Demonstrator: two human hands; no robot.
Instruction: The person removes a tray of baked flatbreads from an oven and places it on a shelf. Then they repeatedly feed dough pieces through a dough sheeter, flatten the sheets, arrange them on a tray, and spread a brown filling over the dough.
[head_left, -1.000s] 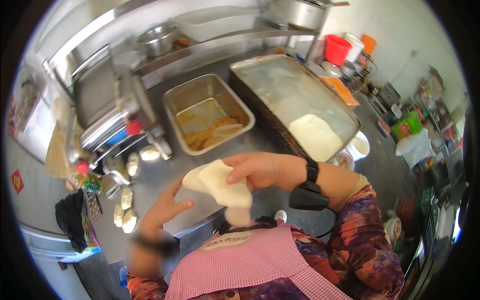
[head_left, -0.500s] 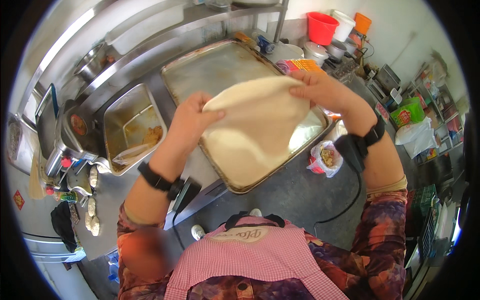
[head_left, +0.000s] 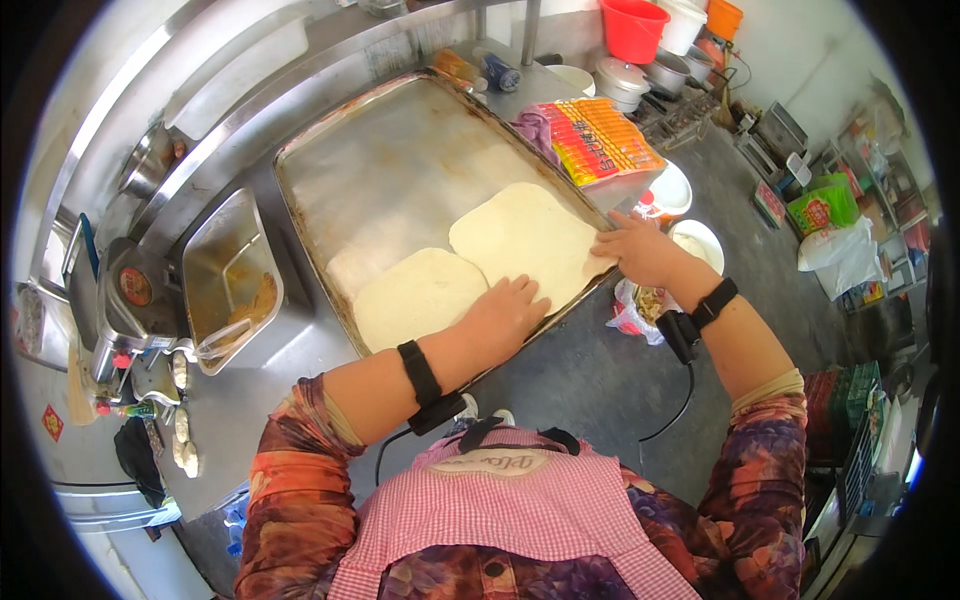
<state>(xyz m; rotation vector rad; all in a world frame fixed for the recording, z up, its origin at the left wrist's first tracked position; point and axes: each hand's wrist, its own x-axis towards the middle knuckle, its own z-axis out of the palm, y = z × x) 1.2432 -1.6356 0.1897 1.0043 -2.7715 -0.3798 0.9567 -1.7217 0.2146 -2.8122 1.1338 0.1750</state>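
Two flat pale dough sheets lie on a large metal baking tray (head_left: 345, 170). The left dough sheet (head_left: 415, 295) is near the tray's front left. The larger right dough sheet (head_left: 525, 235) reaches the front right side. My left hand (head_left: 508, 318) rests with fingers stretched out over the near edge of the dough, where the two sheets meet. At the right sheet's outer corner, by the tray rim, my right hand (head_left: 642, 250) touches the dough with fingers apart. Both wrists carry black straps with small black devices.
Left of the tray stands a steel pan (head_left: 232, 280) with brown residue. A red and yellow package (head_left: 595, 140) lies beyond the tray's right rim. White tubs (head_left: 697, 243) and a lined bin (head_left: 648, 303) with scraps stand to the right, below the counter.
The dough sheet held up between both hands has been laid on the tray, right of the other sheet. Both hands have come down and loosened from it; the left moved right and nearer.
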